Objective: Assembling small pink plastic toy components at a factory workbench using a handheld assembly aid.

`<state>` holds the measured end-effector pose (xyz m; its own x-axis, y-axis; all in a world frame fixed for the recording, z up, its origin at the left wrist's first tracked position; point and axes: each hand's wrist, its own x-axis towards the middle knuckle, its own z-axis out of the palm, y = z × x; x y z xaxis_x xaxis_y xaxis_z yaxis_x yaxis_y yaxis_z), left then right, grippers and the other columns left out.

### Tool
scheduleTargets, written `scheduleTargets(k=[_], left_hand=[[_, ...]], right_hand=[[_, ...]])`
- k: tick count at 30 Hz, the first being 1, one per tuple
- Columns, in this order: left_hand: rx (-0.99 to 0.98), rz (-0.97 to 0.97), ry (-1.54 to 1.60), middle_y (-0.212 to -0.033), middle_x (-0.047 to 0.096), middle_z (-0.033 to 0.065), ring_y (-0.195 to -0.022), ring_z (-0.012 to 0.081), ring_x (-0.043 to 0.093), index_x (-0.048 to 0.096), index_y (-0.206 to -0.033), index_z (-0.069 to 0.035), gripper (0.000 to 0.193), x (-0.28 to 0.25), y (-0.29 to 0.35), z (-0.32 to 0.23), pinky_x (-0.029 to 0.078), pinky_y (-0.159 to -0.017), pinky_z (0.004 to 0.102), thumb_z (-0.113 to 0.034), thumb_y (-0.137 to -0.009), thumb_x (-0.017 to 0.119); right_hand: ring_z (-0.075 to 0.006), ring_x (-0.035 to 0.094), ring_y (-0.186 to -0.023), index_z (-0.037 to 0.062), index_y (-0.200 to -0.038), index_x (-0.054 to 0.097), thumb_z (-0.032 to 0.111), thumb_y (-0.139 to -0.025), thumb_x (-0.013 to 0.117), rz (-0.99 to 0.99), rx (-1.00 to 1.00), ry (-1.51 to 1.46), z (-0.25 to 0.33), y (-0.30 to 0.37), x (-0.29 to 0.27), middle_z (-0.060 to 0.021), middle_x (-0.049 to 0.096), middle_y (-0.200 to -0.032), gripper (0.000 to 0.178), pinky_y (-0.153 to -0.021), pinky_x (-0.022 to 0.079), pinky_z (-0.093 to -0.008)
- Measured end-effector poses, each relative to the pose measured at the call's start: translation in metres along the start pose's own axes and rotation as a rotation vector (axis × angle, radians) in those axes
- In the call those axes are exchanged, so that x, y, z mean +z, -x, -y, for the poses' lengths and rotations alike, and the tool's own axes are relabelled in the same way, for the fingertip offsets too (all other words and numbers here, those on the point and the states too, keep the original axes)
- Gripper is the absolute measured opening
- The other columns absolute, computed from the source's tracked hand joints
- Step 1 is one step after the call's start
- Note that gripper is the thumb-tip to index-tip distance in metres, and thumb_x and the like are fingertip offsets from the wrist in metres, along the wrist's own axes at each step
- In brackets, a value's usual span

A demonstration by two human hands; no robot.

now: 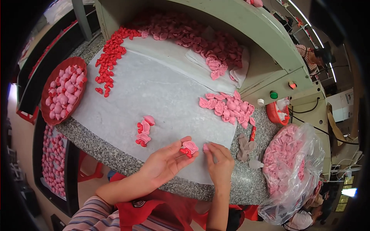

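Observation:
My left hand (pixel 165 161) holds a small moulded figure piece (pixel 189 146), a pink hollow shell with red parts at its lower end, between thumb and fingers. Just right of it, my right hand (pixel 221 161) is closed in a pinch with a small pink bit (pixel 206 147) at the fingertips; its exact shape is too small to tell. The two hands are apart, over the white sheet (pixel 169 100) on the table. Left of my left hand lies a short row of similar pink pieces (pixel 144 128), some with red parts at their side.
Red pieces (pixel 106 67) line the sheet's left; pink shells lie in a far heap (pixel 192 32) and a right pile (pixel 231 107). At left stands a red basket (pixel 45 90) of pink-and-red pieces. Right are a red marker-like tube (pixel 253 134), grey cloth (pixel 245 147) and plastic bag (pixel 314 154).

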<state>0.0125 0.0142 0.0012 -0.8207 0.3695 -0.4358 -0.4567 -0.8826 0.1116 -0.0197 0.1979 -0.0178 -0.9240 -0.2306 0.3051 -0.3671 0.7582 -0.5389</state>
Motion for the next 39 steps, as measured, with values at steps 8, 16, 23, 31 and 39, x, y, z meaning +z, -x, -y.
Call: scheduleTargets(k=[8,16,23,31,39], left_hand=[[0.029,0.008,-0.142,-0.109,0.054,0.0129,-0.105,0.0240,0.052,0.038,-0.124,0.003,0.042,0.001,0.000,0.008,0.043,-0.093,0.0322,-0.021,-0.091,0.047],[0.111,0.016,-0.293,-0.108,0.056,0.0116,-0.100,0.0164,0.055,0.048,-0.118,0.004,0.033,0.008,0.009,0.019,0.045,-0.088,0.0292,-0.014,-0.091,0.046],[0.162,0.042,-0.383,-0.109,0.056,0.0106,-0.100,0.0164,0.054,0.048,-0.119,0.004,0.032,0.007,0.012,0.023,0.045,-0.088,0.0301,-0.011,-0.091,0.045],[0.160,0.076,-0.436,-0.110,0.055,0.0094,-0.102,0.0156,0.053,0.050,-0.118,0.002,0.030,0.005,0.012,0.024,0.044,-0.088,0.0293,-0.010,-0.091,0.045],[0.237,0.104,-0.571,-0.110,0.054,0.0080,-0.101,0.0146,0.053,0.052,-0.116,0.001,0.028,0.002,0.011,0.026,0.045,-0.086,0.0277,-0.008,-0.090,0.046]], right_hand=[[-0.0231,0.060,-0.085,-0.0018,-0.093,0.062,-0.004,-0.067,0.066,-0.285,0.288,-0.315,0.025,0.013,-0.014,-0.0138,0.062,-0.093,0.027,-0.074,0.047,-0.0311],[-0.0257,0.059,-0.087,-0.0037,-0.095,0.060,-0.008,-0.066,0.066,-0.252,-0.029,-0.297,0.067,0.026,-0.010,-0.0169,0.061,-0.096,0.031,-0.076,0.047,-0.0313],[-0.0262,0.059,-0.087,-0.0037,-0.096,0.060,-0.008,-0.068,0.064,-0.315,-0.066,-0.223,0.065,0.033,-0.007,-0.0182,0.061,-0.097,0.029,-0.076,0.047,-0.0319],[-0.0278,0.059,-0.088,-0.0038,-0.094,0.059,-0.008,-0.068,0.063,-0.328,-0.105,-0.235,0.065,0.035,-0.007,-0.0194,0.060,-0.097,0.027,-0.077,0.047,-0.0336],[-0.0280,0.059,-0.086,-0.0026,-0.094,0.059,-0.008,-0.068,0.064,-0.351,-0.164,-0.159,0.064,0.034,-0.007,-0.0178,0.061,-0.096,0.026,-0.074,0.047,-0.0338]])
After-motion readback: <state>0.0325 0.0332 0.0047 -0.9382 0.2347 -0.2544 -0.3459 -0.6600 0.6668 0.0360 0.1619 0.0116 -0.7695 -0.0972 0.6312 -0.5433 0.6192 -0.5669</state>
